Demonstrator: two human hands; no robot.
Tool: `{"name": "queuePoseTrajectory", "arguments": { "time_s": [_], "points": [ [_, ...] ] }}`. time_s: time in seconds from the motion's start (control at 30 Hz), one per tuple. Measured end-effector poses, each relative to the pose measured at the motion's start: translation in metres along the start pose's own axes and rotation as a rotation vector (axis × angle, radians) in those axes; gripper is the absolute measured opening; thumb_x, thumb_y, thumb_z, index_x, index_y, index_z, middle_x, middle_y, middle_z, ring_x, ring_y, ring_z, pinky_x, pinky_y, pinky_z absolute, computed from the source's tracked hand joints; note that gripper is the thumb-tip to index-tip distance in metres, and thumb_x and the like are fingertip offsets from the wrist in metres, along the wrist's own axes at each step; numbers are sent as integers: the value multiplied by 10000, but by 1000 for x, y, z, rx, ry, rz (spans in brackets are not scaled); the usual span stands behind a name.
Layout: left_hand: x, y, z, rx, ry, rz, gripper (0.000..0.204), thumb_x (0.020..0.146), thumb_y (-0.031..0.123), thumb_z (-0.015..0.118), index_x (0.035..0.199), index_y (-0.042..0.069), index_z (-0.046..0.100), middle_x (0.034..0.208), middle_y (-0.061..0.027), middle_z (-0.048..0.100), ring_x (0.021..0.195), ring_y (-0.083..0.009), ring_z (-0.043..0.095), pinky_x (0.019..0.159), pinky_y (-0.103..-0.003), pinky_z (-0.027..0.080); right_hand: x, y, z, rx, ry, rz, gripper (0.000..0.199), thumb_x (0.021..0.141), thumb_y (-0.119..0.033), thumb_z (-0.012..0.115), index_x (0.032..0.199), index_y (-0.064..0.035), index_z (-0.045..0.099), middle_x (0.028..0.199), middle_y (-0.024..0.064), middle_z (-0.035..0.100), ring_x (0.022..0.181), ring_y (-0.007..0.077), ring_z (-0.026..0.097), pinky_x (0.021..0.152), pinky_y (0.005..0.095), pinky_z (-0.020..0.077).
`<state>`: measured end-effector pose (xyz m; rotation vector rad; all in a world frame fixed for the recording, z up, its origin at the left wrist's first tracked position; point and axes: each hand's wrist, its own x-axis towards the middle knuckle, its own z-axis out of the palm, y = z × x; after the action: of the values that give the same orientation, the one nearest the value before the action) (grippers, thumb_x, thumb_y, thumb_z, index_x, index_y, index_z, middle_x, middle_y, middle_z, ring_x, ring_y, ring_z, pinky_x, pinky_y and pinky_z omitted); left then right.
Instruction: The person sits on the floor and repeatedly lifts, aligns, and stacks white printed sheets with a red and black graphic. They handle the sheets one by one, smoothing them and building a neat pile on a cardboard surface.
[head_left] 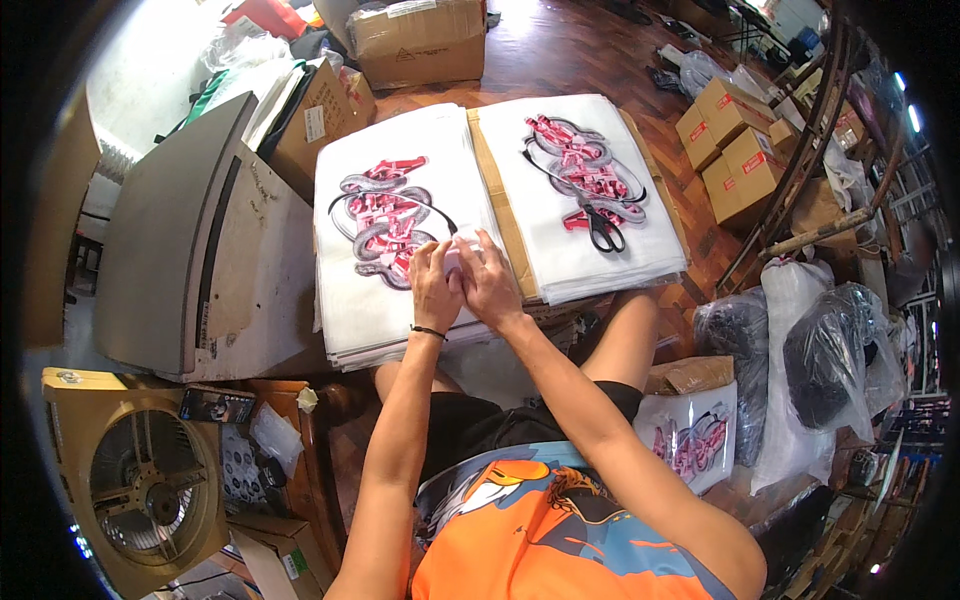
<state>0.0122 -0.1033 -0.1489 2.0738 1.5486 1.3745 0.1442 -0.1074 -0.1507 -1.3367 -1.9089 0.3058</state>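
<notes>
My left hand (438, 292) and right hand (488, 288) curled, grip unclear, over white red-printed sheets (350, 322), by their right edge; bare margin lay left.

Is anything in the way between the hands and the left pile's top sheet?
Nothing visible is: the left hand and right hand are at the lower right of that top sheet. The black scissors lie aside, on the right pile.

Bright overall; glare on the floor (560, 62); edges bend, blackened.
</notes>
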Motion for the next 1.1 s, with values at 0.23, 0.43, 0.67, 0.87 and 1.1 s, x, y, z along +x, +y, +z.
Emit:
{"name": "queuePoseTrajectory", "arguments": {
  "time_s": [0.23,0.43,0.67,0.87,1.1],
  "points": [
    [-2,-4,-1,-52,-25,-57,539,722,-139,658,1234,25,617,1129,-187,524,1069,-363,542,958,-419,452,-1,-6,-4,160,110,37,726,827,-19,637,1504,-67,381,1406,285,422,1256,461,487,1047,504,438],
    [-3,-4,-6,-108,-43,15,507,726,-146,670,1200,31,638,1136,-176,520,1054,-338,559,902,-406,493,12,2,-14,177,-30,48,611,797,45,635,1384,-33,481,1148,195,595,1125,420,570,929,491,485],
    [-5,-1,-7,-151,70,-76,491,736,-131,684,1193,35,621,1227,-190,534,1141,-365,555,980,-431,471,3,5,-5,401,54,63,461,810,79,596,1255,-21,539,1091,205,600,980,400,625,869,468,508],
    [-10,2,-6,-231,117,-249,709,742,-143,657,1407,14,466,1210,-178,539,1138,-345,555,999,-428,455,5,-4,-8,297,151,3,601,846,86,568,1420,-70,481,1172,239,528,1028,415,592,851,445,515],
    [-8,-4,-6,-143,110,-47,595,784,-176,578,1354,-14,534,1251,-164,532,1135,-325,572,950,-400,504,2,-7,-5,277,102,-9,546,854,89,565,1367,-98,546,1179,231,511,1045,414,573,904,459,496]
  ]
}}
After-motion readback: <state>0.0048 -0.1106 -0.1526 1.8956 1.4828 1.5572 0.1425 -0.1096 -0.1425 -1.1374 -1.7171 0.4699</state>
